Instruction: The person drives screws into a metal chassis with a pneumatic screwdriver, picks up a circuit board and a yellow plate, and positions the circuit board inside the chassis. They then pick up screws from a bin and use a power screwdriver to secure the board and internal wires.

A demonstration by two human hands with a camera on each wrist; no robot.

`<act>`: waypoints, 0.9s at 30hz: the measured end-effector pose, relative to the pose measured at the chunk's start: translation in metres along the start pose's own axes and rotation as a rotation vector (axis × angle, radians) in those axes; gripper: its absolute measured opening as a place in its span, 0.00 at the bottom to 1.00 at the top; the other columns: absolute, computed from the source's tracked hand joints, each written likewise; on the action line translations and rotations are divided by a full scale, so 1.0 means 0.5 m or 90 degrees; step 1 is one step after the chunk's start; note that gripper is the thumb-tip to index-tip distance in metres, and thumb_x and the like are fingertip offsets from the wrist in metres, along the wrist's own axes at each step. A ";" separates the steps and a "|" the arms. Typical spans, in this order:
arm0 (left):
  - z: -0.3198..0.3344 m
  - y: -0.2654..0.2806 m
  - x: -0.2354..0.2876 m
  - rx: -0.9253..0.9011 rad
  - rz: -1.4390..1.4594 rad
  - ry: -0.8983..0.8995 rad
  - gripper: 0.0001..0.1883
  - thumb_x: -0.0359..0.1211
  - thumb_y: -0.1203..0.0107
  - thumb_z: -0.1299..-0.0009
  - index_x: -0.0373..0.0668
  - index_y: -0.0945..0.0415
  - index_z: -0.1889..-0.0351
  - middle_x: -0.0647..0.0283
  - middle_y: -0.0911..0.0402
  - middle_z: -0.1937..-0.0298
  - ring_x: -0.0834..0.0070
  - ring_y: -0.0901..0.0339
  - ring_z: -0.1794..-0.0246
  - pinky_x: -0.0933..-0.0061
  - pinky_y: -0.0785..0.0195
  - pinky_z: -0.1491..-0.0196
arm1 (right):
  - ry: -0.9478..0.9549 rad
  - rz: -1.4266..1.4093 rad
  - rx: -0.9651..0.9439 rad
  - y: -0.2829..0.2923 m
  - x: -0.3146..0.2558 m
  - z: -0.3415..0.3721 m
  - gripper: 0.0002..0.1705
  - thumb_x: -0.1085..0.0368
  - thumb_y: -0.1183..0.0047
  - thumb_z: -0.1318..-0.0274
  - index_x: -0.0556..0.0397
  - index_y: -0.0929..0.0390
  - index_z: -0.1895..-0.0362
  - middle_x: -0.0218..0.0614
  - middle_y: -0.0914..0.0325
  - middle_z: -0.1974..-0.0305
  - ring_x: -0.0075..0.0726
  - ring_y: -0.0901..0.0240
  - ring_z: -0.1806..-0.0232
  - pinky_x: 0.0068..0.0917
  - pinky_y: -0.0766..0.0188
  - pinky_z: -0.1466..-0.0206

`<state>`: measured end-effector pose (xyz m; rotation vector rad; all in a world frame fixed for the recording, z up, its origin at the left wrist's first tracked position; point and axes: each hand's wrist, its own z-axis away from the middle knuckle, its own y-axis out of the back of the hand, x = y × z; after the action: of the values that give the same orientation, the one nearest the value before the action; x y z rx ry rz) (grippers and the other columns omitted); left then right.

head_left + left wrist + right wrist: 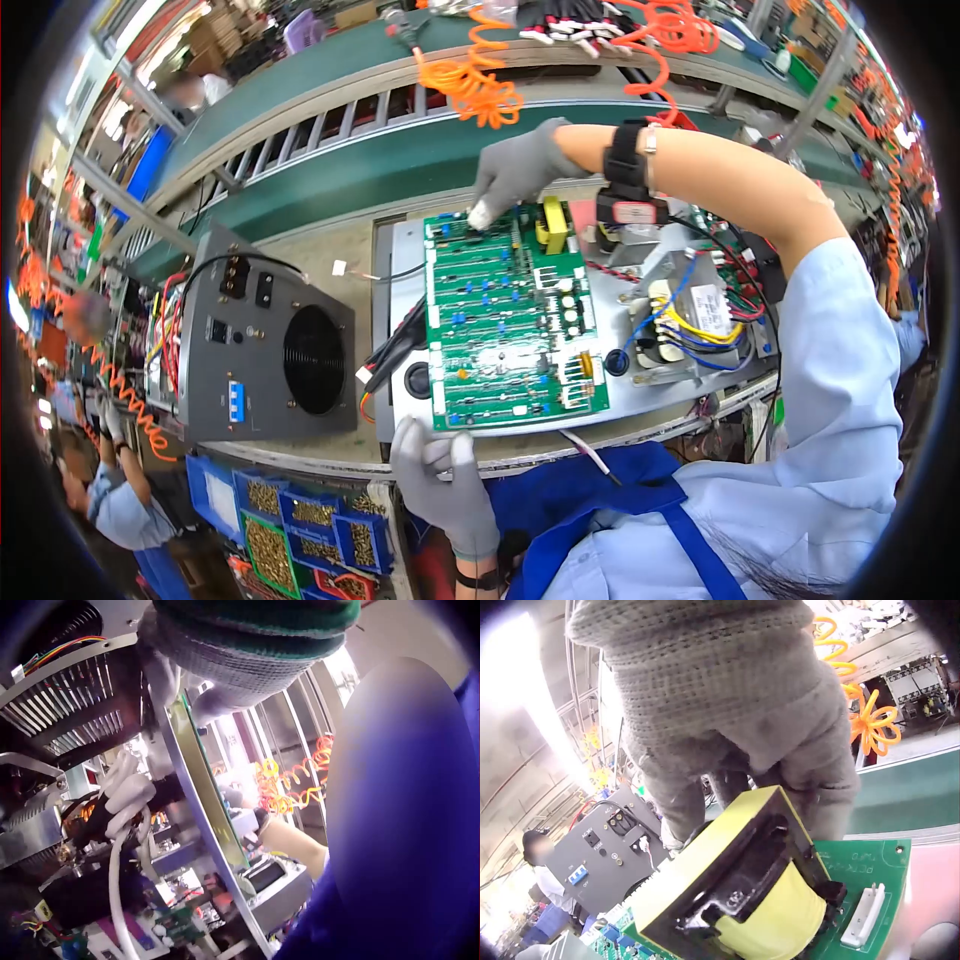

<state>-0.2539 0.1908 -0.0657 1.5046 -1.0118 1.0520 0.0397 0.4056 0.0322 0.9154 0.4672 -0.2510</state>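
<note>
A green circuit board (500, 320), full of small parts, lies over a light metal plate (405, 260). My gloved left hand (445, 485) holds the near left edge, thumb and fingers on either side of it. In the left wrist view, the board's edge (202, 772) runs alongside the plate (184, 776), above wired parts. At the board's far edge, my gloved right hand (525, 165) reaches down and grips it, one whitish fingertip on its top. Beside that hand stands a yellow transformer (552, 226); in the right wrist view, the transformer (735, 877) hides the fingertips.
A grey housing with a round fan (315, 360) stands left. Right of the board are coils and coloured wires (690, 310). Blue bins (310, 510) of small brass-coloured parts sit at the front left. Orange coiled hoses (470, 85) hang over the green conveyor (350, 155) behind.
</note>
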 end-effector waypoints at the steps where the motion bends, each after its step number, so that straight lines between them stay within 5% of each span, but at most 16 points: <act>1: 0.019 -0.009 0.011 0.047 0.026 -0.039 0.15 0.21 0.45 0.38 0.31 0.25 0.52 0.60 0.22 0.66 0.82 0.28 0.74 0.83 0.36 0.73 | -0.019 0.002 -0.009 0.001 -0.007 0.005 0.34 0.39 0.42 0.49 0.51 0.22 0.47 0.32 0.20 0.62 0.27 0.29 0.65 0.28 0.28 0.62; 2: 0.036 -0.010 0.024 0.095 0.051 -0.079 0.13 0.22 0.44 0.38 0.32 0.24 0.54 0.59 0.21 0.62 0.81 0.27 0.72 0.81 0.33 0.69 | -0.037 0.004 -0.017 0.002 -0.013 0.009 0.35 0.38 0.42 0.49 0.51 0.22 0.46 0.31 0.21 0.61 0.28 0.30 0.65 0.28 0.28 0.62; 6: 0.064 -0.033 0.105 -0.335 0.146 0.332 0.09 0.28 0.51 0.31 0.31 0.24 0.59 0.56 0.19 0.69 0.79 0.26 0.82 0.85 0.37 0.81 | -0.050 -0.044 -0.007 -0.002 -0.008 0.015 0.37 0.36 0.40 0.52 0.52 0.21 0.48 0.32 0.21 0.61 0.29 0.30 0.64 0.28 0.28 0.62; 9: 0.055 -0.069 0.114 -0.386 0.180 0.390 0.15 0.34 0.55 0.27 0.30 0.23 0.60 0.56 0.20 0.75 0.80 0.29 0.85 0.85 0.40 0.82 | -0.061 -0.035 0.006 -0.001 -0.003 0.008 0.39 0.35 0.38 0.57 0.53 0.21 0.50 0.37 0.22 0.59 0.34 0.27 0.60 0.32 0.25 0.60; 13: 0.048 -0.092 0.112 -0.388 0.177 0.396 0.21 0.39 0.58 0.25 0.29 0.23 0.68 0.59 0.24 0.84 0.81 0.37 0.89 0.83 0.45 0.83 | -0.060 -0.021 0.020 -0.005 0.005 -0.002 0.44 0.32 0.37 0.60 0.56 0.24 0.49 0.43 0.24 0.55 0.41 0.25 0.58 0.36 0.23 0.59; 27: 0.066 -0.099 0.087 -0.331 0.236 0.339 0.20 0.39 0.54 0.26 0.30 0.24 0.70 0.58 0.23 0.83 0.80 0.34 0.88 0.83 0.42 0.83 | -0.017 -0.046 0.013 -0.008 0.013 0.004 0.49 0.33 0.38 0.59 0.62 0.30 0.45 0.49 0.25 0.52 0.51 0.25 0.56 0.43 0.23 0.60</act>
<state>-0.1906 0.1623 -0.0409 0.5816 -1.0826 1.2363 0.0445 0.4014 0.0272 0.9144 0.4748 -0.3331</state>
